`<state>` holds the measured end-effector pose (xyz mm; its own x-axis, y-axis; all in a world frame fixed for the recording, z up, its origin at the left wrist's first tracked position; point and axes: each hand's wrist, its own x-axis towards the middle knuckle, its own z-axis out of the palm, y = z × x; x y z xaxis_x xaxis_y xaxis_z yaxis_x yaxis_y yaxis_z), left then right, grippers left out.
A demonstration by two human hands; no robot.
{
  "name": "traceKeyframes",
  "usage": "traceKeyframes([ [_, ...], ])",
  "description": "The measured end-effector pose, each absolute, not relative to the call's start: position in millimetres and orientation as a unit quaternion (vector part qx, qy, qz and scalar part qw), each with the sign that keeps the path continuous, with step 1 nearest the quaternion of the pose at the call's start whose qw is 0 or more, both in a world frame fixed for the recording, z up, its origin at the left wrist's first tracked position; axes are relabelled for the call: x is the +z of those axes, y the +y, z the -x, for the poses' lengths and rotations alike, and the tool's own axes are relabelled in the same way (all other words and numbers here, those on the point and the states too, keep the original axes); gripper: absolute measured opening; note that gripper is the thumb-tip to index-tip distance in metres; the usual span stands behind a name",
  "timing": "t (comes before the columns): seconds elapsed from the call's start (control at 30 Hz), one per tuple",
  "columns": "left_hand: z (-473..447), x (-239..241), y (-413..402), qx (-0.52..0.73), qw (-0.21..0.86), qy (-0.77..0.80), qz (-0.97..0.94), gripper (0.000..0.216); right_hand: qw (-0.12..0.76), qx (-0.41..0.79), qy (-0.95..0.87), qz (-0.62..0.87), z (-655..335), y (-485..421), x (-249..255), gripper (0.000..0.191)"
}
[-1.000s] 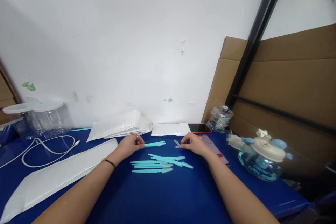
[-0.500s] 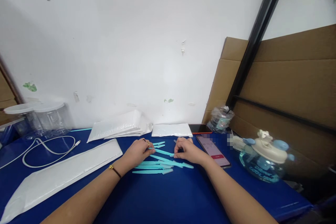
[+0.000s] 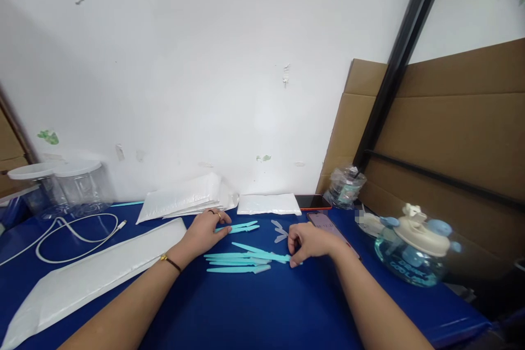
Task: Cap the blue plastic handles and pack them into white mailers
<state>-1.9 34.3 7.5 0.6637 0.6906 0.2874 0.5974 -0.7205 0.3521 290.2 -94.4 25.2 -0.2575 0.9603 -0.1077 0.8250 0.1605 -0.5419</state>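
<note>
Turquoise eyebrow razors (image 3: 235,263) lie in a loose pile on the blue table, several with clear caps on their blade ends. My right hand (image 3: 307,243) pinches the capped right end of the top razor (image 3: 262,253), which slants across the pile. Farther back, my left hand (image 3: 207,232) has its thumb and fingers closed on the handle ends of a small group of razors (image 3: 245,227). Loose clear caps (image 3: 279,231) rest between the hands, close to my right fingers.
White padded mailers (image 3: 180,197) are stacked by the wall, and a long one (image 3: 98,273) lies at left beside a white cable (image 3: 77,238). Phones (image 3: 328,224) lie behind my right hand. A drink bottle (image 3: 412,246) stands right; clear jars (image 3: 82,186) stand left.
The razor held between both hands has gone to the back group with my left hand, which moved left and back. My right hand moved right and forward onto another razor, revealing the caps.
</note>
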Motion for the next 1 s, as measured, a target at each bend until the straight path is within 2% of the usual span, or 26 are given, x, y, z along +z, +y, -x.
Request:
traceKeyframes([
  [0.07, -6.0, 11.8, 20.2, 0.193, 0.142, 0.311, -0.920, 0.028, 0.139, 0.263, -0.755, 0.584, -286.0, -96.4, 25.6, 0.022],
  [0.2, -16.9, 14.5, 0.9, 0.161, 0.160, 0.254, -0.940, 0.032, 0.236, 0.274, -0.738, 0.570, -279.6, -89.9, 15.2, 0.025],
  [0.33, -15.6, 12.0, 7.6, 0.141, 0.140, 0.270, -0.942, 0.036, 0.280, 0.327, -0.701, 0.569, -279.9, -80.0, 5.2, 0.029],
  [0.5, -9.6, 14.2, 20.0, 0.189, 0.164, 0.311, -0.917, 0.034, 0.355, 0.345, -0.667, 0.558, -280.4, -74.8, 5.0, 0.029],
  [0.73, -7.1, 9.6, 27.7, 0.168, 0.139, 0.318, -0.923, 0.022, 0.353, 0.344, -0.659, 0.568, -279.6, -69.3, -1.5, 0.031],
  [1.0, 12.3, 0.3, 52.3, 0.174, 0.116, 0.383, -0.900, 0.018, 0.324, 0.203, -0.673, 0.633, -288.0, -72.0, -1.5, 0.031],
])
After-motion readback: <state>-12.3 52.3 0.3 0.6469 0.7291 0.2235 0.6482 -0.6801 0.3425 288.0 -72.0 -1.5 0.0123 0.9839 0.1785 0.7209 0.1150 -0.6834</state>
